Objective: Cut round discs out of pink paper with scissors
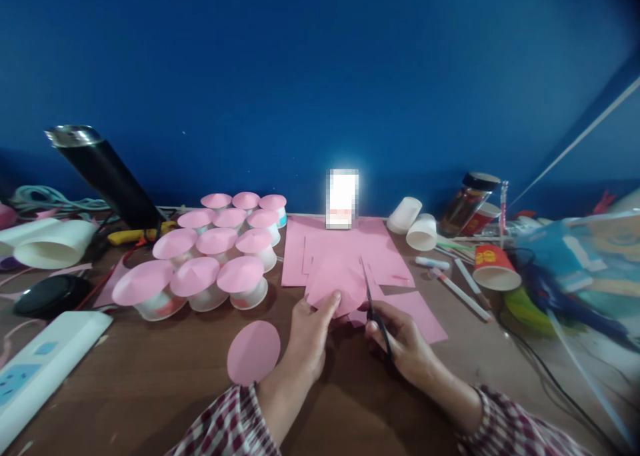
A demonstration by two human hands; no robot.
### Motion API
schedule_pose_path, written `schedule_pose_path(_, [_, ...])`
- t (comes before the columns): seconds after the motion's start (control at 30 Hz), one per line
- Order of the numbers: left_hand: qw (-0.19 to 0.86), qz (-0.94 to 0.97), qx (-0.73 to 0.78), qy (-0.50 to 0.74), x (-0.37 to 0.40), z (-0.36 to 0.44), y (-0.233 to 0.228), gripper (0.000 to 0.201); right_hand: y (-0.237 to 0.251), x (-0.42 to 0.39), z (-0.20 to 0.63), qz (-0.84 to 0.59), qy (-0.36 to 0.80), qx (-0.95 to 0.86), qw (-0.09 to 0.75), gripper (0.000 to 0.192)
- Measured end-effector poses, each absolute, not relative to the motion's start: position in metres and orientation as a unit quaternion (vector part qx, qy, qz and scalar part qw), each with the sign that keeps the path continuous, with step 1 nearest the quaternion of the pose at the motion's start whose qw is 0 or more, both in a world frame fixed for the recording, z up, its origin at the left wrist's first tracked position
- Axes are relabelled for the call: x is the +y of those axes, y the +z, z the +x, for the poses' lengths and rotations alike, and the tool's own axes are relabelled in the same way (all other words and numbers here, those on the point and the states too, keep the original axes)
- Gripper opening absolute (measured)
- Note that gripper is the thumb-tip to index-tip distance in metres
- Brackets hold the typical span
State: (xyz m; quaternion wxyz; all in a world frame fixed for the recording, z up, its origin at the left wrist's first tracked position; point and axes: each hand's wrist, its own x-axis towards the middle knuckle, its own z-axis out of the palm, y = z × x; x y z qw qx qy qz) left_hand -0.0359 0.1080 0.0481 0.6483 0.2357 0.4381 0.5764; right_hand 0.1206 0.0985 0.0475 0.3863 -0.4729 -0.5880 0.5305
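From my remote seat I see rows of cups with pink cone tops (243, 276) crowding the left of the table (150, 396), with a black bottle (107, 173) leaning far left and a white power strip (57, 363) near left. A pink disc (254, 351) lies just beside my left forearm. Pink sheets (294, 273) spread beyond my hands; white paper cups (421, 233), pens (464, 296) and a red cup (496, 268) sit to the right. My left hand (311, 336) reaches in from the near side, its grip pinched on the pink paper piece (335, 279) at centre, thumb on top. My right hand (407, 346) angles inward, its grip closed round the scissors (369, 289), blades pointing away at the piece's right edge.
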Motion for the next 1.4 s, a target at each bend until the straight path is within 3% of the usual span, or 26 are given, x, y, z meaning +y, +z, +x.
schedule_pose_path(1.4, [0.651,0.199,0.447,0.580,0.1091,-0.0349,0.0502,0.029,0.0511,0.1000,0.1244,-0.506,0.505,-0.604,0.351,0.045])
